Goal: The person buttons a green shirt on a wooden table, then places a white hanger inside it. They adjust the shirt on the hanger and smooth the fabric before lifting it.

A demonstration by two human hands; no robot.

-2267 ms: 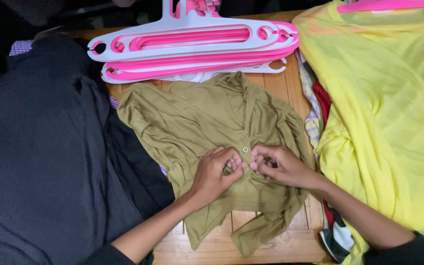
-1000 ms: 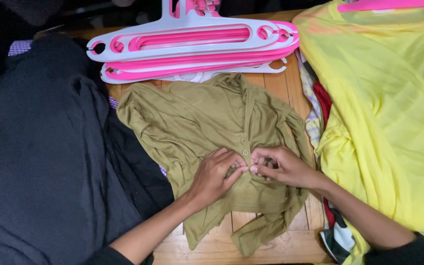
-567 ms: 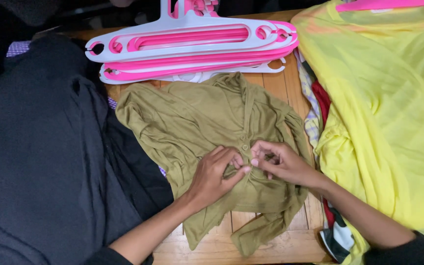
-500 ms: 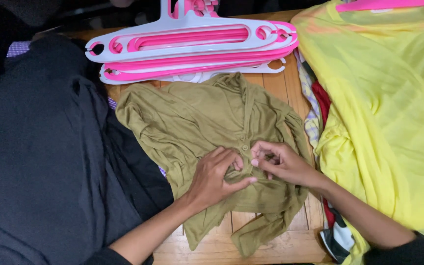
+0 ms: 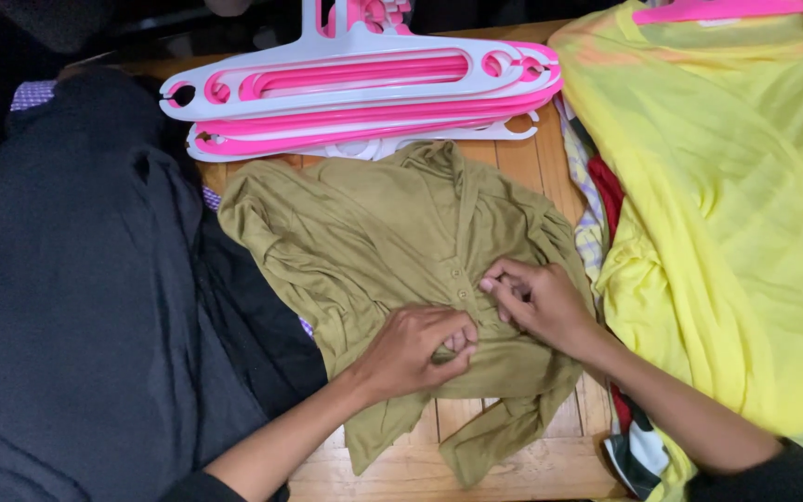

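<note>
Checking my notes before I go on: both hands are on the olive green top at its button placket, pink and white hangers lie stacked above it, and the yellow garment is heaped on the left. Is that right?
Not quite. In the head view the yellow garment is heaped on the right; a dark garment fills the left. The rest holds: left hand and right hand on the olive green top at its button placket, hangers stacked above it.

Left hand (image 5: pixel 417 349) curled in a grip; right hand (image 5: pixel 536 302) fingertips pinched.
</note>
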